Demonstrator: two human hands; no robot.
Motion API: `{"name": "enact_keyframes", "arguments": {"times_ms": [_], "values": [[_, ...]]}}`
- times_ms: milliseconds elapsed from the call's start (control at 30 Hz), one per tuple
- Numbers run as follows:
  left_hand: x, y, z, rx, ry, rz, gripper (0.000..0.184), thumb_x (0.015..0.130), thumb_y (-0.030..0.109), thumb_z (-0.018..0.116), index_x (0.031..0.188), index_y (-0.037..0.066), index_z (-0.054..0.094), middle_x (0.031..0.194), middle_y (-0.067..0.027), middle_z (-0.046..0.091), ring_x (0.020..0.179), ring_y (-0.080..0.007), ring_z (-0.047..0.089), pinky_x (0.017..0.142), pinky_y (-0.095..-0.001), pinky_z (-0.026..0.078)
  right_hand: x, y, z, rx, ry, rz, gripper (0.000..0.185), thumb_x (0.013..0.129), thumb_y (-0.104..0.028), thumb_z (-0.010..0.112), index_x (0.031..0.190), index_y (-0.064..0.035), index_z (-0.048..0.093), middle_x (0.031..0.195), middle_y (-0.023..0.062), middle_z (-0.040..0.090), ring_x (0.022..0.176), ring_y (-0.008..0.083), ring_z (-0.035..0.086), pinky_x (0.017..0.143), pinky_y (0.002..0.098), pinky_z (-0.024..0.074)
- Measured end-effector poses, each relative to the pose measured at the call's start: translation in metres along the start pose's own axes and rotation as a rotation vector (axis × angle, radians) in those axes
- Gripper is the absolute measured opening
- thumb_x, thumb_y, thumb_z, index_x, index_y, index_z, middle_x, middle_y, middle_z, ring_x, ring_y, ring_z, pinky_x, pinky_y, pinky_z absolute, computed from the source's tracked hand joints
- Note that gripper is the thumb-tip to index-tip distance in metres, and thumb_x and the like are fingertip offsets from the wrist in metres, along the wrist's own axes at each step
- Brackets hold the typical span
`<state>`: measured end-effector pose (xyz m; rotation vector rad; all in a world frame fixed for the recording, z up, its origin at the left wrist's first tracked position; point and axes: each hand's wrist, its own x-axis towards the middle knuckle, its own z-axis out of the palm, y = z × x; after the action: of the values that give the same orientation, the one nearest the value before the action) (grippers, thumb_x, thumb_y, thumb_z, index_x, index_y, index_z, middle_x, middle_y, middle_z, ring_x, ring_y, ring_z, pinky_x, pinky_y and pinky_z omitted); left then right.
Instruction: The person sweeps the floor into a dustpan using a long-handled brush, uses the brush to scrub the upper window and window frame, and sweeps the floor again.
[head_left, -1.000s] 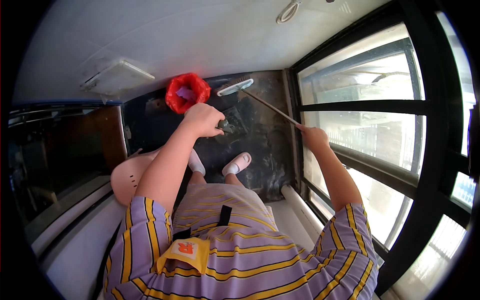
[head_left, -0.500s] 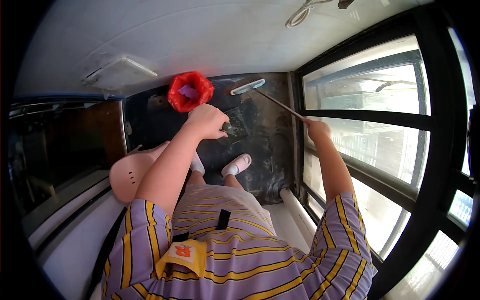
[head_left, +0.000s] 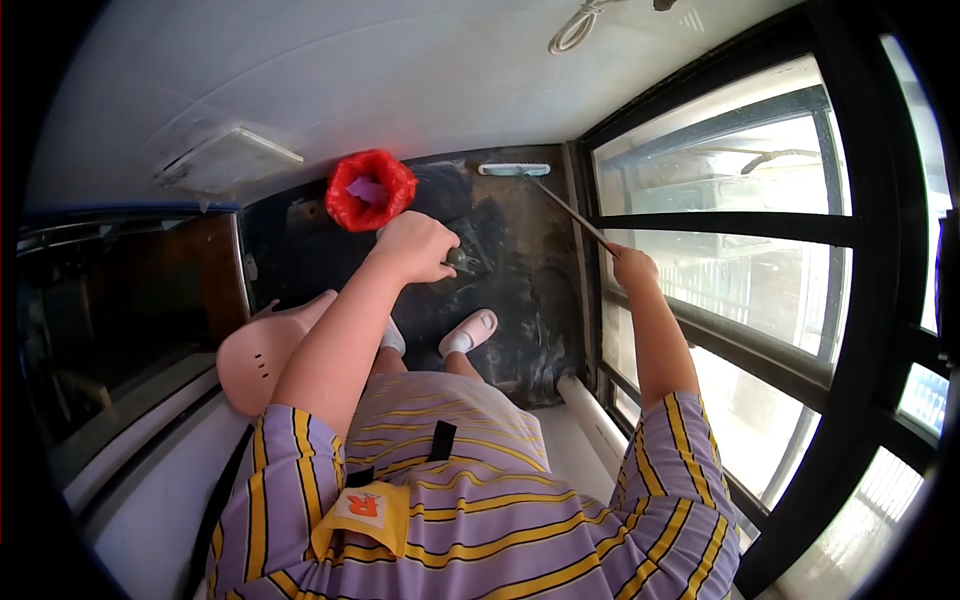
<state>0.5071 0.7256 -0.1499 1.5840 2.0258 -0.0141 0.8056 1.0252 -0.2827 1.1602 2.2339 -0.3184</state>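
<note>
My right hand (head_left: 635, 267) is closed around the thin shaft of a broom (head_left: 575, 212). Its pale blue-white head (head_left: 515, 170) rests on the dark floor near the far wall, bristles turned toward that wall. My left hand (head_left: 415, 247) is wrapped around the upright handle of what looks like a dustpan (head_left: 480, 245); the rounded green handle end shows beside my fingers. The dark pan blends into the floor, so its outline is hard to make out. Just beyond my left hand stands a bin lined with a red bag (head_left: 372, 190), a purple scrap inside.
A pink plastic stool or chair (head_left: 265, 360) is at my left, beside a dark glass-fronted cabinet (head_left: 130, 300). Black-framed windows (head_left: 720, 225) line the right side. A white panel (head_left: 235, 160) projects from the far wall. My feet in pink slippers (head_left: 470, 332) are on the floor.
The broom head has swung right along the far wall and now lies more level. My right hand still grips the shaft, while my left hand stays almost in place.
</note>
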Motion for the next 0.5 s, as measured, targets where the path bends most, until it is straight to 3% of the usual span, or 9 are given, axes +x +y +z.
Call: {"name": "enact_keyframes", "arguments": {"times_ms": [233, 433, 500], "values": [[0.003, -0.002, 0.004, -0.016, 0.037, 0.009, 0.029, 0.070, 0.038, 0.081, 0.085, 0.014, 0.074, 0.073, -0.0065, 0.070, 0.077, -0.0291, 0.069, 0.067, -0.0423, 0.054, -0.059, -0.003, -0.048, -0.028, -0.053, 0.006, 0.040, 0.098, -0.024, 0.046, 0.134, -0.0391, 0.058, 0.110, 0.0121, 0.070, 0.102, 0.0318, 0.067, 0.088, 0.0445, 0.0531], [0.009, 0.003, 0.001, -0.010, 0.059, 0.027, 0.029, 0.069, 0.037, 0.081, 0.083, 0.013, 0.073, 0.073, -0.0063, 0.070, 0.077, -0.0290, 0.069, 0.067, -0.0421, 0.053, -0.001, 0.018, -0.007, 0.041, 0.031, 0.027, 0.042, 0.097, -0.023, 0.046, 0.135, -0.0395, 0.057, 0.114, 0.0119, 0.069, 0.106, 0.0313, 0.066, 0.090, 0.0429, 0.0524], [0.011, 0.005, 0.002, -0.014, 0.035, 0.016, 0.029, 0.069, 0.038, 0.081, 0.082, 0.013, 0.072, 0.073, -0.0067, 0.070, 0.077, -0.0291, 0.069, 0.067, -0.0422, 0.053, 0.007, 0.028, 0.017, 0.054, -0.017, 0.066, 0.039, 0.097, -0.027, 0.051, 0.133, -0.0396, 0.058, 0.115, 0.0112, 0.069, 0.108, 0.0303, 0.065, 0.091, 0.0429, 0.0521]]}}
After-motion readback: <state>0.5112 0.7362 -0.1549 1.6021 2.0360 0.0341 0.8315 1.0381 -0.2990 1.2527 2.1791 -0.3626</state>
